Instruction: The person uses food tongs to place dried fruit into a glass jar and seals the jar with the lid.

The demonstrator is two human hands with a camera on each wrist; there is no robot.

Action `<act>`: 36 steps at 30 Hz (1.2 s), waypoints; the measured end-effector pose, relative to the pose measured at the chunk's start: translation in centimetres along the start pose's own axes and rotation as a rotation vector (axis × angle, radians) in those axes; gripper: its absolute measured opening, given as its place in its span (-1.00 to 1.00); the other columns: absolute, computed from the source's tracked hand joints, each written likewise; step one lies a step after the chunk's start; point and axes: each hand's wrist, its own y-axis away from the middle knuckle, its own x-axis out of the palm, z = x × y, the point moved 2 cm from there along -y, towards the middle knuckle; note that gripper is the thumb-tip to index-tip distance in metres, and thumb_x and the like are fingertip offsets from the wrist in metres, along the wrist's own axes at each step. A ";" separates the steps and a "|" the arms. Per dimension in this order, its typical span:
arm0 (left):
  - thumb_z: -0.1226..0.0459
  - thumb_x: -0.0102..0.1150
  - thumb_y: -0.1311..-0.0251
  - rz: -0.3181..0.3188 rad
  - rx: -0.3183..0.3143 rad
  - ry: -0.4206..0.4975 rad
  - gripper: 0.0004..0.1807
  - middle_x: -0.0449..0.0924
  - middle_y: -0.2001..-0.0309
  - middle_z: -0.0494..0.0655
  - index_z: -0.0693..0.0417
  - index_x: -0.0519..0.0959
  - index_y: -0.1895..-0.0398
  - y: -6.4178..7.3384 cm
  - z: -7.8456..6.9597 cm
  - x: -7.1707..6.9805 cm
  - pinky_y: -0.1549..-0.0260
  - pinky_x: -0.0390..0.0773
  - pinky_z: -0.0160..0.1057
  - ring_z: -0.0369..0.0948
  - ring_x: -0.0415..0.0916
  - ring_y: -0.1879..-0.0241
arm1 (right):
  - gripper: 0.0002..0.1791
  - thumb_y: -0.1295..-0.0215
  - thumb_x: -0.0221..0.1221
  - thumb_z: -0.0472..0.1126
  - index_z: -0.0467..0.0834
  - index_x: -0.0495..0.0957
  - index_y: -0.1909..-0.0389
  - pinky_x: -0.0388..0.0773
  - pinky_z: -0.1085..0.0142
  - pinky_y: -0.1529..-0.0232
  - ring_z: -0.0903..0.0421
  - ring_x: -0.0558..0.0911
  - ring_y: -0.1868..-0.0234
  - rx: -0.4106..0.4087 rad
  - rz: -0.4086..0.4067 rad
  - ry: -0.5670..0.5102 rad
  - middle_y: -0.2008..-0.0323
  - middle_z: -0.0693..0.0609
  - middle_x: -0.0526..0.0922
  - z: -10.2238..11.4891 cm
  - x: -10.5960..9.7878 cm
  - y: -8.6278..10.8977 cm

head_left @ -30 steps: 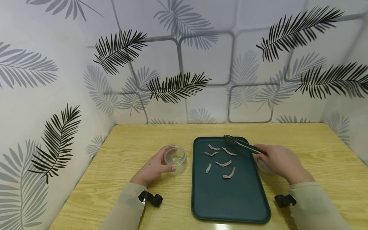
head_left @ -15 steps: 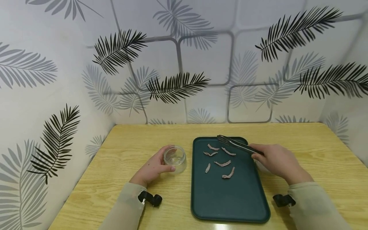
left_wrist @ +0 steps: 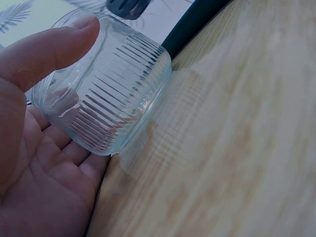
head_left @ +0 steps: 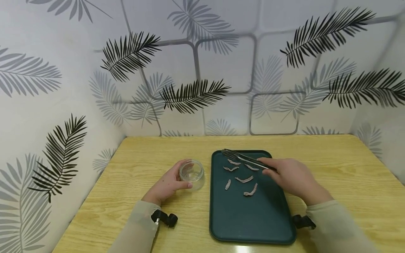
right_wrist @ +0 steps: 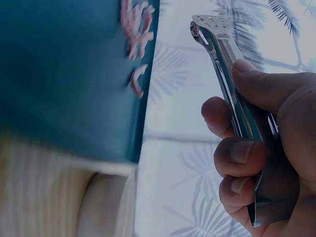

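Left hand, head view: the left hand point(head_left: 167, 182) is partly closed round a glass jar point(head_left: 192, 175), thumb on the near side, fingers behind; the jar stands upright on the table point(head_left: 177, 235), left of the tray point(head_left: 253, 221).
Right hand, head view: the right hand point(head_left: 291, 177) grips one pair of tongs point(head_left: 246, 160) by the handle end, over the tray's right side.
Tongs, head view: slanting leftward, their tips above the tray's far left corner, beyond the strips.
Strips, head view: six wrinkled strips point(head_left: 244, 179) in the far half of the tray, left of the right hand; the tongs pass close over the farthest ones.
Arms, head view: two pale sleeves point(head_left: 134, 228) reach in from the near edge, a black wrist mount on each.
Jar, left wrist view: one ribbed jar; the thumb lies across it near the rim, the other fingers extend along its far side.
Tongs, right wrist view: thumb on one side, curled fingers on the other, slotted tips pointing away from the palm; whether they hold anything is unclear.
Strips, right wrist view: an overlapping cluster too blurred to count, one strip apart.
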 end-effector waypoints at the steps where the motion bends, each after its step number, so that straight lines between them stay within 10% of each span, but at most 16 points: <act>1: 0.34 0.39 -0.24 0.000 -0.002 0.003 -0.08 0.18 -0.52 0.05 -0.07 0.09 -0.58 0.0 0.0 0.0 -0.21 0.34 -0.29 0.00 0.20 -0.45 | -0.51 -0.38 0.29 -0.03 0.03 0.58 -0.31 0.36 0.18 0.51 0.19 0.46 0.56 -0.008 -0.005 0.000 0.47 0.10 0.66 0.3 0.0 -0.1; 12: 0.33 0.43 -0.20 -0.012 -0.008 0.003 -0.07 0.20 -0.51 0.05 -0.05 0.11 -0.57 0.0 -0.3 0.0 -0.32 0.25 -0.03 0.01 0.20 -0.44 | -0.51 -0.41 0.26 -0.02 0.05 0.56 -0.34 0.47 0.18 0.39 0.22 0.56 0.44 -0.083 0.022 -0.022 0.03 0.00 0.74 3.8 -1.0 -1.8; 18: 0.32 0.43 -0.20 -0.014 -0.009 -0.015 -0.06 0.19 -0.52 0.06 -0.07 0.11 -0.58 -0.1 -0.1 0.0 -0.26 0.30 -0.25 -0.01 0.20 -0.45 | -0.51 -0.41 0.26 -0.03 0.05 0.55 -0.34 0.33 0.28 0.52 0.36 0.42 0.59 -0.132 0.027 -0.040 0.19 0.16 0.76 5.0 -0.7 -2.4; 36: 0.32 0.44 -0.18 -0.031 -0.041 -0.011 -0.06 0.22 -0.50 -0.03 -0.10 0.12 -0.56 0.0 -0.2 0.1 -0.36 0.19 -0.02 -0.04 0.18 -0.46 | -0.49 -0.40 0.25 0.05 0.15 0.53 -0.35 0.28 0.31 0.63 0.32 0.31 0.71 -0.154 0.036 -0.069 0.56 0.35 0.54 7.1 -0.1 -2.7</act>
